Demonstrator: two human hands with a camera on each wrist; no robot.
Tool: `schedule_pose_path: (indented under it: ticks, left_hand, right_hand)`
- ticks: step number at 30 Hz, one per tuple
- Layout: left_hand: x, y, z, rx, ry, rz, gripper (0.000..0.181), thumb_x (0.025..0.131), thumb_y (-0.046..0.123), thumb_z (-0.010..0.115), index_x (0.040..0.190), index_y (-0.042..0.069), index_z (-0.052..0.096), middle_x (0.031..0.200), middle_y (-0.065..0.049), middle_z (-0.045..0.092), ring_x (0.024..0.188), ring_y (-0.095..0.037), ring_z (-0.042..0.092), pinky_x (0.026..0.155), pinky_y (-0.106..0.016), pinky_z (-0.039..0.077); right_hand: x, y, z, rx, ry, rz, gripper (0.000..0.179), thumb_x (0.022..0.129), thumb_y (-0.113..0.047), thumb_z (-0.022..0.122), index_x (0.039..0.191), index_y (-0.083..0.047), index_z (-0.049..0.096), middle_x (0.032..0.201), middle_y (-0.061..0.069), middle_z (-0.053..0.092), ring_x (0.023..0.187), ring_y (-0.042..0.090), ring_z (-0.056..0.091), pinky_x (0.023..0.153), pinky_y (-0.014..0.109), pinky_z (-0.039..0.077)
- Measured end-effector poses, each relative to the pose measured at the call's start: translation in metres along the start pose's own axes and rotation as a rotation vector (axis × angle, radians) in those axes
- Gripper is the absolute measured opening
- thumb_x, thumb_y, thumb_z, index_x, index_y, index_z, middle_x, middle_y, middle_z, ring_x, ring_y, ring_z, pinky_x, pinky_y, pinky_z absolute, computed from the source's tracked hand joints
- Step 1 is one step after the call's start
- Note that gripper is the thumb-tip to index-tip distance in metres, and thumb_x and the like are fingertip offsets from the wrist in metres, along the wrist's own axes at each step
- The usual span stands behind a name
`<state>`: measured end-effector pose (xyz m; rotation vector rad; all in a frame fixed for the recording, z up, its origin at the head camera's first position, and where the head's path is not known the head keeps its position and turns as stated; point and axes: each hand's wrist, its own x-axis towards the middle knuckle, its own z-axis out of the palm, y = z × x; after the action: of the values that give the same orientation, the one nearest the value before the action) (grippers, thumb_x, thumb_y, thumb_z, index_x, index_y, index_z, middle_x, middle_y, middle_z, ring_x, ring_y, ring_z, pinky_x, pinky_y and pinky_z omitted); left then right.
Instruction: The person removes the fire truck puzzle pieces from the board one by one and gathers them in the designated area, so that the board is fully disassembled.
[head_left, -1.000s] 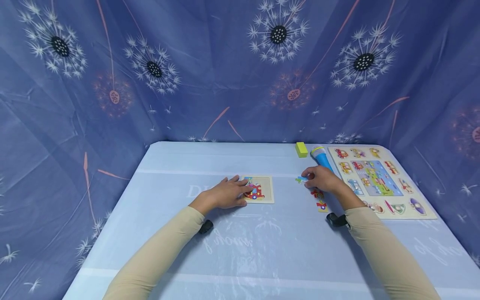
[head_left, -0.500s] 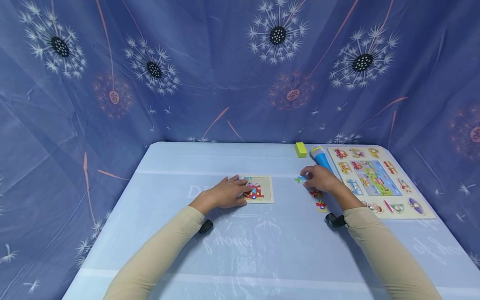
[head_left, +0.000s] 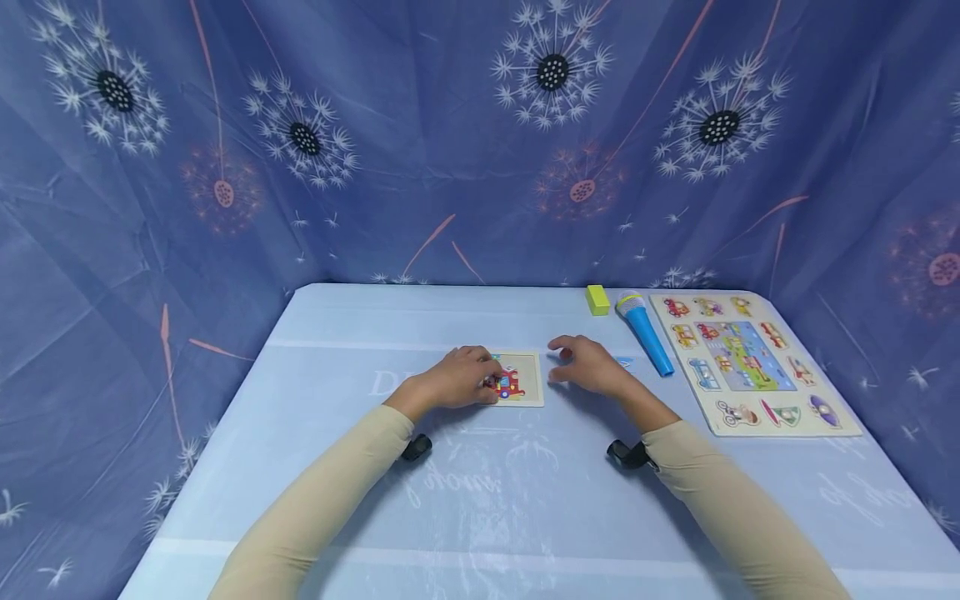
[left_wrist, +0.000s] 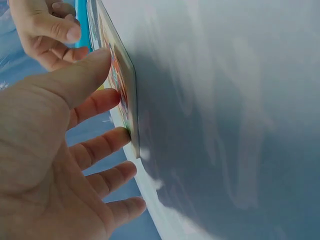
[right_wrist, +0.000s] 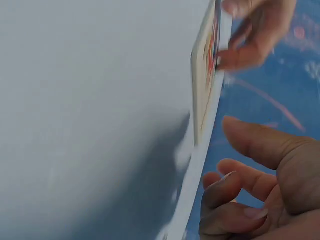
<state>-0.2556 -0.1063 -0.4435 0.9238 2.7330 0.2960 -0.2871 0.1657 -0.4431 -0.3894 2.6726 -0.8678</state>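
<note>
A small wooden puzzle tray lies mid-table, with a red vehicle picture filling its left part. Over that left part is my left hand; in the left wrist view its thumb and fingertips are at the tray's edge and picture. My right hand hovers just right of the tray, thumb apart from the bent fingers. In the right wrist view nothing shows between thumb and fingers of the right hand. A blue puzzle piece peeks out behind it; the wrist and forearm hide the area where other pieces lay.
A blue toy microphone lies right of the right hand, beside a yellow block near the back edge. Further right is a large wooden vehicle puzzle board. A dandelion-patterned curtain hangs behind the table.
My right hand has left the loose puzzle pieces and moved left to the tray, uncovering the microphone. My left hand's fingers have bent more over the picture.
</note>
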Motion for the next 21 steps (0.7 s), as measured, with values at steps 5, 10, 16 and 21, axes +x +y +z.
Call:
schedule_pose_path:
  ticks: [5, 10, 16, 21]
  left_hand:
    - [0.001, -0.002, 0.000, -0.030, 0.017, -0.006, 0.045, 0.099, 0.040, 0.068, 0.139, 0.019, 0.062, 0.140, -0.007, 0.056, 0.133, -0.027, 0.051, 0.115, -0.049, 0.036]
    - [0.001, -0.003, 0.001, -0.015, 0.055, -0.016, 0.050, 0.099, 0.040, 0.067, 0.143, 0.017, 0.059, 0.142, -0.010, 0.056, 0.133, -0.029, 0.052, 0.113, -0.050, 0.039]
    - [0.001, -0.005, 0.002, -0.002, 0.080, -0.013, 0.048, 0.099, 0.038, 0.068, 0.140, 0.013, 0.062, 0.139, -0.011, 0.058, 0.131, -0.030, 0.055, 0.112, -0.049, 0.041]
    - [0.001, -0.007, 0.003, 0.013, 0.082, -0.004, 0.046, 0.098, 0.036, 0.070, 0.136, 0.012, 0.065, 0.138, -0.010, 0.060, 0.134, -0.028, 0.053, 0.113, -0.046, 0.040]
  right_hand:
    - [0.004, -0.020, 0.019, 0.015, -0.061, -0.078, 0.055, 0.089, -0.022, 0.080, 0.138, -0.007, 0.062, 0.116, 0.015, 0.062, 0.101, 0.026, 0.056, 0.085, 0.042, 0.049]
    - [0.011, -0.029, 0.034, -0.027, -0.095, -0.132, 0.054, 0.089, -0.022, 0.079, 0.138, -0.008, 0.062, 0.113, 0.012, 0.063, 0.100, 0.023, 0.058, 0.089, 0.043, 0.050]
    - [0.018, -0.037, 0.041, -0.069, -0.089, -0.160, 0.054, 0.089, -0.021, 0.079, 0.138, -0.007, 0.062, 0.104, 0.010, 0.063, 0.093, 0.022, 0.056, 0.082, 0.038, 0.049]
    - [0.023, -0.041, 0.042, -0.088, -0.090, -0.189, 0.052, 0.088, -0.019, 0.079, 0.136, -0.005, 0.064, 0.096, 0.008, 0.065, 0.088, 0.020, 0.054, 0.075, 0.034, 0.046]
